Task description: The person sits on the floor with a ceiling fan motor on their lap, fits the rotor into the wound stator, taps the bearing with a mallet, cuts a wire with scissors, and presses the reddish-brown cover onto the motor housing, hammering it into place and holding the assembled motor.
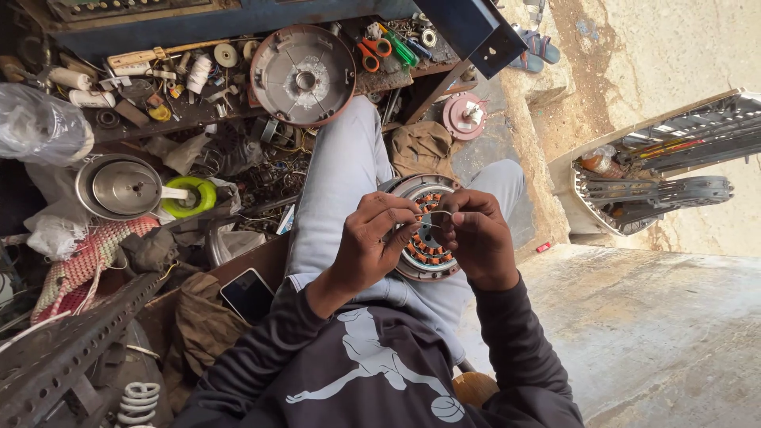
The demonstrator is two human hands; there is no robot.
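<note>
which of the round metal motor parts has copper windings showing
The round motor part on the person's lap, between the left hand and right hand. The big reddish cover and small disc show bare metal only.

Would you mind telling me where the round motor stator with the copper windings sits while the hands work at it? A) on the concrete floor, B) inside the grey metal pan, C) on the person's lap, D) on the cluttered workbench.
C: the stator rests on the pale trouser legs, with the left hand and right hand pinching a thin wire just above it.
</note>
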